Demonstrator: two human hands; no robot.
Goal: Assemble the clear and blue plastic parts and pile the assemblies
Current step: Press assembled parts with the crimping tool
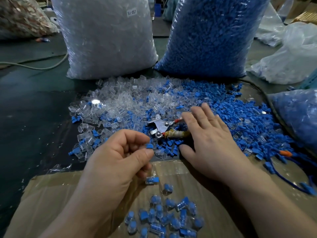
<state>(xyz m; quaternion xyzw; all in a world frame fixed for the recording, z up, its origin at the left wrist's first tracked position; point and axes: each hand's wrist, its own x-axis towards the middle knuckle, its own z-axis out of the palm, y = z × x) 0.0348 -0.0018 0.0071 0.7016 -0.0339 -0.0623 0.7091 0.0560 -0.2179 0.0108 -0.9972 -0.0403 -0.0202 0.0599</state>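
Observation:
Loose clear caps lie heaped at centre left of the dark table, and loose blue plugs spread to their right. My left hand is curled, and between its thumb and forefinger it pinches a small blue part; whether a clear piece is with it I cannot tell. Just below that hand an assembly hangs in the air above the cardboard. Several finished assemblies are piled at the cardboard's near side. My right hand is spread flat, fingers straight, over the blue plugs and the pliers.
Metal pliers with taped handles lie among the parts, partly under my right hand. A big bag of clear parts and a big bag of blue parts stand behind. Another blue bag sits at the right. A cable crosses the far left.

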